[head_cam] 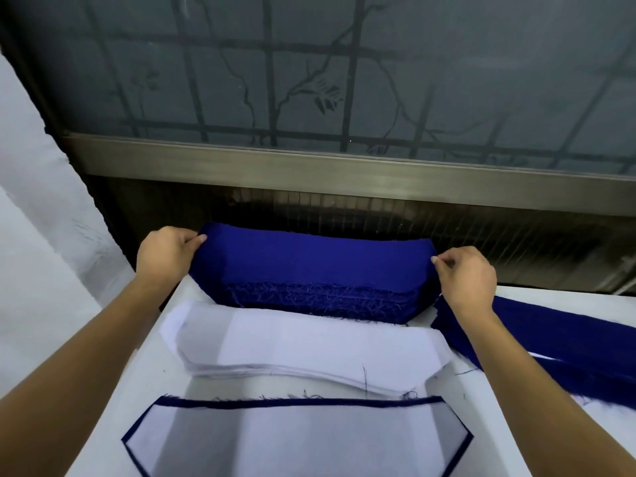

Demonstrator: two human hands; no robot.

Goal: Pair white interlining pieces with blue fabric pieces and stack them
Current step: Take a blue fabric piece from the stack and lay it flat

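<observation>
Interlining (309, 342): white stack, mid-table (151, 390).
Blue stack (309, 266): 12 o'clock, just beside the white one.
Left hand (165, 256): fingers curled, pinching top blue layer, 9 o'clock end.
Right hand (464, 280): pinching same layer, 3 o'clock end.

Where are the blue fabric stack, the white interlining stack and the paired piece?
blue fabric stack (309, 266): head view, top face.
white interlining stack (309, 342): head view, top sheet's middle.
paired piece (296, 438): head view, white layer's middle.
</observation>
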